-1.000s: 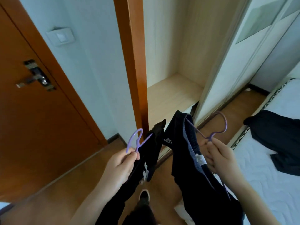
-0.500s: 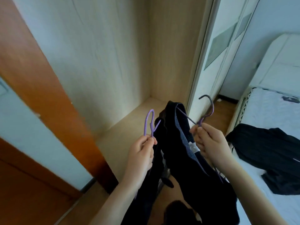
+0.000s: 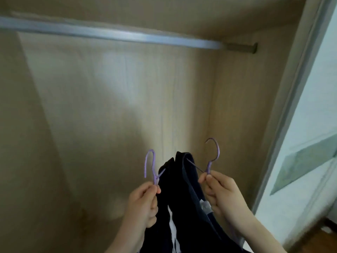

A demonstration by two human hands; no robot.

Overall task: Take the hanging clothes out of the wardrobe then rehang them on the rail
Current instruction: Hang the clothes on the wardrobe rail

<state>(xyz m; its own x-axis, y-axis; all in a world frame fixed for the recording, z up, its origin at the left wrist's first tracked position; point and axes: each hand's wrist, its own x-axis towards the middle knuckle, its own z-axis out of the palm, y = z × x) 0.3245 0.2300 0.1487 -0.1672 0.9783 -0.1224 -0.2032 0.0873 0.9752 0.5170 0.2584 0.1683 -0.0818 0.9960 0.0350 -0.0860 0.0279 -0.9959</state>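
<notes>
I hold two purple hangers, each with a dark garment on it, in front of the wardrobe. My left hand [image 3: 144,203] grips the neck of the left purple hanger [image 3: 151,167], from which a black garment [image 3: 164,207] hangs. My right hand [image 3: 221,194] pinches the neck of the right purple hanger [image 3: 212,156], which carries a dark navy garment [image 3: 189,189] with a white label. Both hooks point up. The silver rail [image 3: 116,34] runs across the top of the wardrobe, well above both hooks, with nothing on it.
The wardrobe's pale wood back panel [image 3: 118,106] and side walls enclose the space behind the hangers. A white sliding door [image 3: 310,143] with a grey frame stands at the right. A strip of wood floor [image 3: 326,232] shows at the bottom right.
My view has tilted up from the floor and wardrobe base to the rail. Both hands have lifted the hangers with their garments into the wardrobe opening.
</notes>
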